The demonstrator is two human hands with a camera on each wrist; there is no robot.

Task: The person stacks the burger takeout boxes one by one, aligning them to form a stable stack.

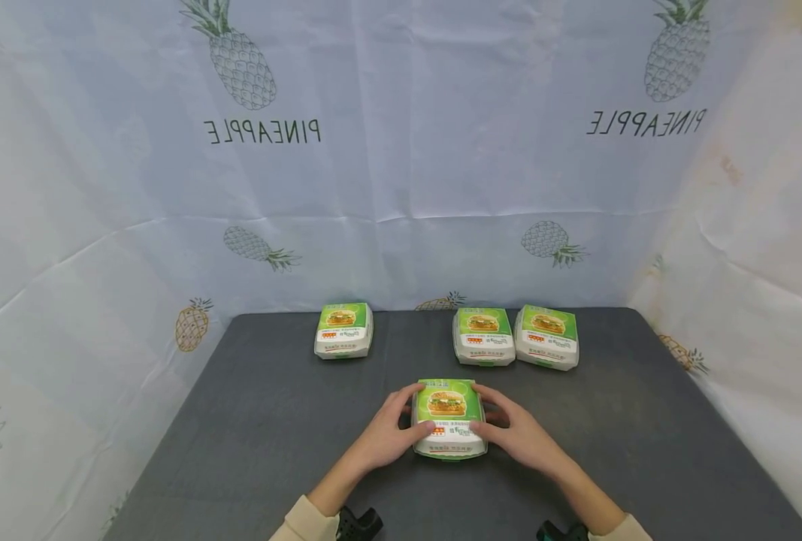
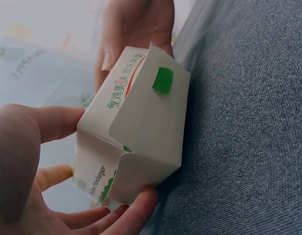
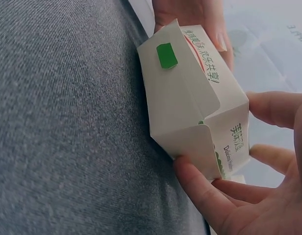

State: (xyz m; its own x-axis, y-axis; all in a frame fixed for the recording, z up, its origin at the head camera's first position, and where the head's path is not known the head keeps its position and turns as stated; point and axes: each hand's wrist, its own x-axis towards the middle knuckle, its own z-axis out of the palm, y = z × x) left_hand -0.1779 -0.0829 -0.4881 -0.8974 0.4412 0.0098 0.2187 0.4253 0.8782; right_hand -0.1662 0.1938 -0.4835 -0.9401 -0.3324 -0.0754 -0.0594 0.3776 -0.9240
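A green-and-white burger box [image 1: 449, 430], closed and with a burger picture on its lid, sits near the middle of the dark tabletop. My left hand [image 1: 388, 432] grips its left side, thumb at the near top edge and other fingers along the side. From the right, my right hand [image 1: 519, 432] grips the opposite side in much the same way. Both wrist views show the front of the box [image 2: 151, 112] with a green tab [image 3: 166, 55] on its flap. Fingertips of each hand press low on the side walls.
Along the back edge of the dark table [image 1: 292, 428] stand a similar burger box [image 1: 343, 330] on the left and two more, a middle box [image 1: 484, 336] and a right box [image 1: 546, 336], side by side. A white pineapple-print cloth [image 1: 401, 165] surrounds the table's back and sides.
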